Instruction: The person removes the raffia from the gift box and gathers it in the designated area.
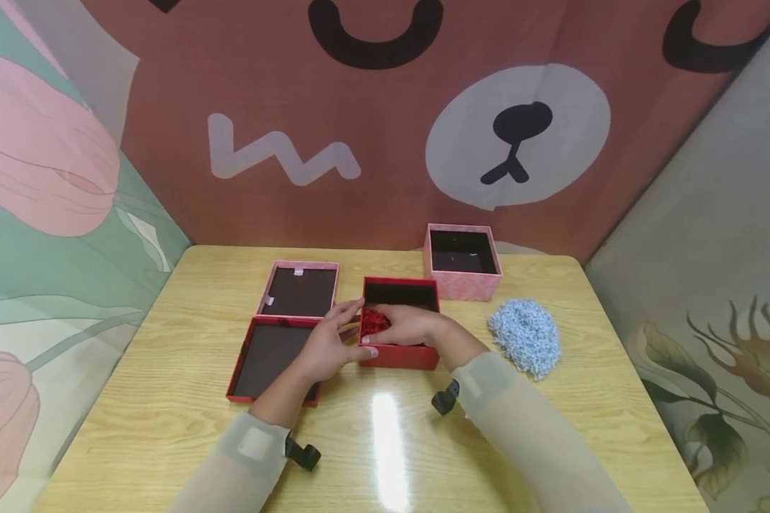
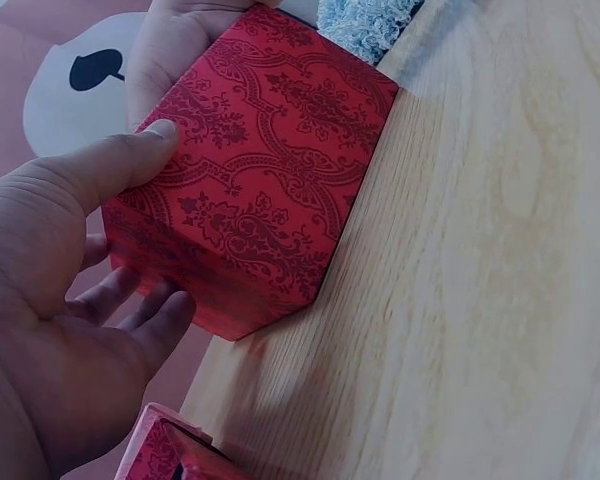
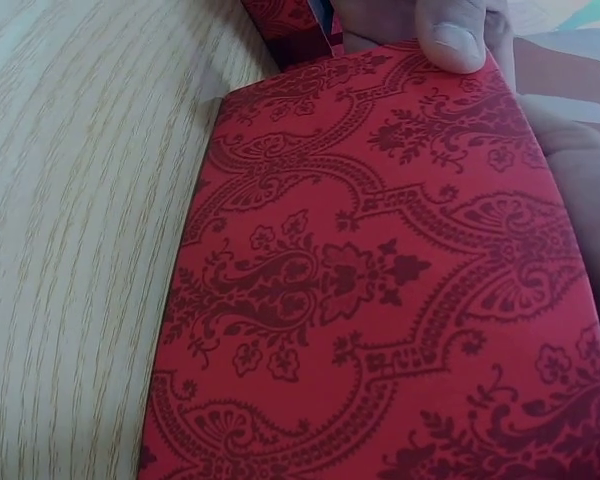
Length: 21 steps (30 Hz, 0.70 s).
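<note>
A red box (image 1: 399, 358) with a dark damask pattern and a black inside stands upright in the middle of the table. My left hand (image 1: 329, 348) holds its front left corner, the thumb on the front face (image 2: 265, 150) and the fingers along the left side. My right hand (image 1: 413, 325) reaches over the front wall into the box. Its thumb and forefinger curve round a clump of red shredded paper (image 1: 375, 322) by the left wall; the other fingers are hidden in the box.
The red lid (image 1: 272, 360) lies inside up at left, partly under my left arm, with a pink lid (image 1: 300, 291) behind it. An open pink box (image 1: 465, 286) stands at the back right. A pile of pale blue shredded paper (image 1: 525, 336) lies on the table (image 1: 167, 356) at right.
</note>
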Available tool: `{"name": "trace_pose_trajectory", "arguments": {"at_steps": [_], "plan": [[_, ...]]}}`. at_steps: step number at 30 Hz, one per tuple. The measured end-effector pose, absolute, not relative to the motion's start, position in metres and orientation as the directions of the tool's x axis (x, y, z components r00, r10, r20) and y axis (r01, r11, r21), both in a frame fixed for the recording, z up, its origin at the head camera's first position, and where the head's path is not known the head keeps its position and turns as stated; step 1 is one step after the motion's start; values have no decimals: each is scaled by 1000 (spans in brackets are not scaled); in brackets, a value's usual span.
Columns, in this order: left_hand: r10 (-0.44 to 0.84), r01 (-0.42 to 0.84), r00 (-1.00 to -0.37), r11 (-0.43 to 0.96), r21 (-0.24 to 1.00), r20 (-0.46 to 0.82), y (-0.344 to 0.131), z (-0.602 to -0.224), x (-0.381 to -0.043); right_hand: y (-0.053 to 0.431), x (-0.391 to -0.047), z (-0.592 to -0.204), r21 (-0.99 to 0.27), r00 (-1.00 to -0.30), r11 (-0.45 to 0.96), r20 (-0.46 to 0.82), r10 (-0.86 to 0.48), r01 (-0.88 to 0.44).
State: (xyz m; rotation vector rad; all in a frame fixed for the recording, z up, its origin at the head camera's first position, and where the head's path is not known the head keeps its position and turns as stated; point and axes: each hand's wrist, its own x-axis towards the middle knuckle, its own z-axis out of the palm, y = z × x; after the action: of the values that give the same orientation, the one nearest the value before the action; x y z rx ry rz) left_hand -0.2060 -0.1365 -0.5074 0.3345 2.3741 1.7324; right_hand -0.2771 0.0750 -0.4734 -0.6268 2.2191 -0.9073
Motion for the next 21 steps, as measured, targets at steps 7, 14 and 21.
{"name": "trace_pose_trajectory", "arguments": {"at_steps": [7, 14, 21], "plan": [[281, 81, -960, 311, 947, -10, -136, -507, -206, 77, -276, -472, -732, -678, 661, -401, -616, -167], [279, 70, -960, 309, 949, -20, -136, -506, -206, 80, -275, -472, -754, -700, 642, -381, -603, -142], [273, 75, -962, 315, 946, -15, -135, -505, -206, 82, -275, -471, -767, -706, 621, -351, -615, -160]]}}
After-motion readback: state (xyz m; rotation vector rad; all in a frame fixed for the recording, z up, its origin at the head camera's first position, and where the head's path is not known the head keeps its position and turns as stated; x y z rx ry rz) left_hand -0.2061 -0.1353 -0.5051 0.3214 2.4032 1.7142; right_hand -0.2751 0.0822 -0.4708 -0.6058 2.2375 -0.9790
